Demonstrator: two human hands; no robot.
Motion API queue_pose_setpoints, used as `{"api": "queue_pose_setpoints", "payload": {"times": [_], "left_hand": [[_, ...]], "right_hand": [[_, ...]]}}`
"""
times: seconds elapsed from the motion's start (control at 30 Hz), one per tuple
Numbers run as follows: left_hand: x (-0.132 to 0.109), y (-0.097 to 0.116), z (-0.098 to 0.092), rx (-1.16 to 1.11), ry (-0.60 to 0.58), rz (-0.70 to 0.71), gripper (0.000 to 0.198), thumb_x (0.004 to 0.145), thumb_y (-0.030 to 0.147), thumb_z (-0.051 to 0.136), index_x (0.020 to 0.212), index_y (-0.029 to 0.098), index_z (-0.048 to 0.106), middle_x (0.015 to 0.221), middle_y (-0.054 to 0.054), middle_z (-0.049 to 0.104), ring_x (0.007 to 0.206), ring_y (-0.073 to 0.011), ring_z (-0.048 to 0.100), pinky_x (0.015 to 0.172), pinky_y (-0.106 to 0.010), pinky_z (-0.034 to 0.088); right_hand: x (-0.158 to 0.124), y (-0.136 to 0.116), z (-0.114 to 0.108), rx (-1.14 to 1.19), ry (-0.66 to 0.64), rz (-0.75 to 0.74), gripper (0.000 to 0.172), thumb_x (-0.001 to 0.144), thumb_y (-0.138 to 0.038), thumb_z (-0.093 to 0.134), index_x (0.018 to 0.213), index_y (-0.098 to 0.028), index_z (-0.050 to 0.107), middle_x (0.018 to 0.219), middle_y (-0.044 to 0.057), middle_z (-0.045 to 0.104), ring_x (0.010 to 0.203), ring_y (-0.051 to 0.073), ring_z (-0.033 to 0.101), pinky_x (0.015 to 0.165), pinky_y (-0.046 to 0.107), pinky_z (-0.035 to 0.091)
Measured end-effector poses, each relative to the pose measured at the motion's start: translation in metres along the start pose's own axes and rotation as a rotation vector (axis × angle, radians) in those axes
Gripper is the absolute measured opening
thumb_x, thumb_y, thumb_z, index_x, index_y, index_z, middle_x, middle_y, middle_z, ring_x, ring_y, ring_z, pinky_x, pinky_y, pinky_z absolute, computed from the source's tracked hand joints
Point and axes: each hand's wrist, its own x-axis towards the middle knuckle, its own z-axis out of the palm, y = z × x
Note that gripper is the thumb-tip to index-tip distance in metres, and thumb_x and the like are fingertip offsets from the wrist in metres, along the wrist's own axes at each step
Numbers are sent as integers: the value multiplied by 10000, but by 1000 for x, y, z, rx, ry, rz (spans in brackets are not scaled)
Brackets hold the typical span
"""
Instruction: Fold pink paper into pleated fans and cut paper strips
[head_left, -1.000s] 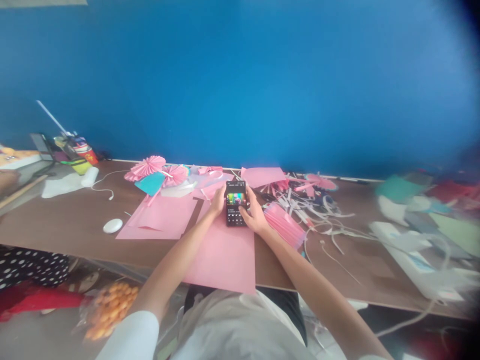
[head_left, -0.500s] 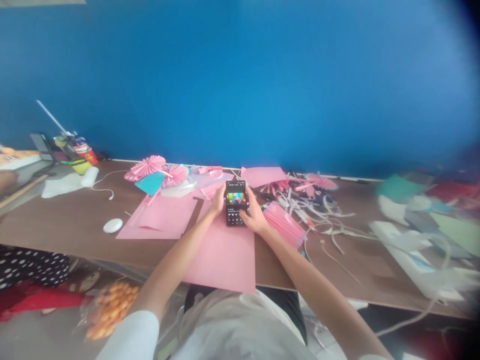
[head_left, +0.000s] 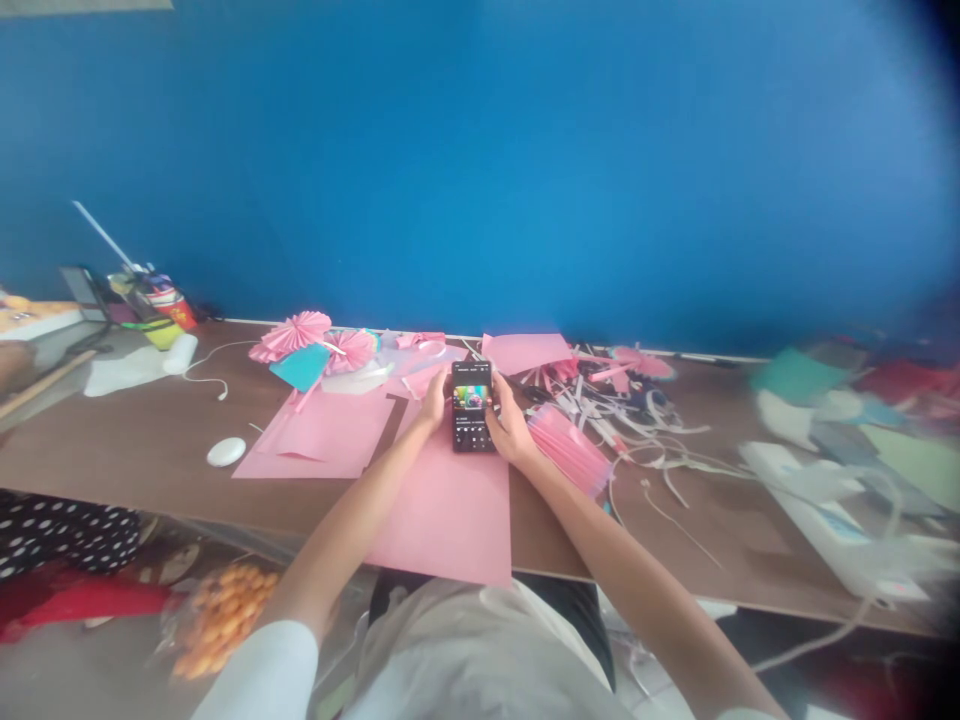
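Between my two hands a black phone (head_left: 472,407) is held upright, its lit screen showing a colourful picture above a dark area with small icons. My left hand (head_left: 435,402) grips its left edge. On the right edge my right hand (head_left: 510,425) is closed, the thumb at the side of the screen. Beneath the phone lies a large pink sheet (head_left: 457,515) that reaches over the table's front edge. More pink paper (head_left: 337,430) is to the left, with folded pink paper fans (head_left: 296,335) behind it. A bundle of pink strips (head_left: 570,450) is beside my right wrist.
A white oval case (head_left: 226,452) rests on the brown table (head_left: 172,430). White strips and cables (head_left: 660,410) are tangled at the right, near a white device (head_left: 802,520). A cup of tools (head_left: 169,300) stands far left. Below, a bag of orange balls (head_left: 225,620) sits beside a person's dotted clothing (head_left: 67,535).
My right thumb has moved from over the lower screen to the phone's right side. The picture on the screen looks slightly different; the phone stays in place.
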Motion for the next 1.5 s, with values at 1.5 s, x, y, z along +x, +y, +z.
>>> {"api": "queue_pose_setpoints", "payload": {"times": [1.5], "left_hand": [[-12, 18, 8, 143, -18, 42, 553, 892, 632, 557, 1153, 169, 710, 1197, -105, 730, 1156, -333, 648, 934, -447, 541]], "right_hand": [[0, 3, 0, -14, 33, 17, 710, 914, -152, 457, 1582, -267, 247, 1525, 93, 477, 1394, 270, 480, 1189, 519, 363]]}}
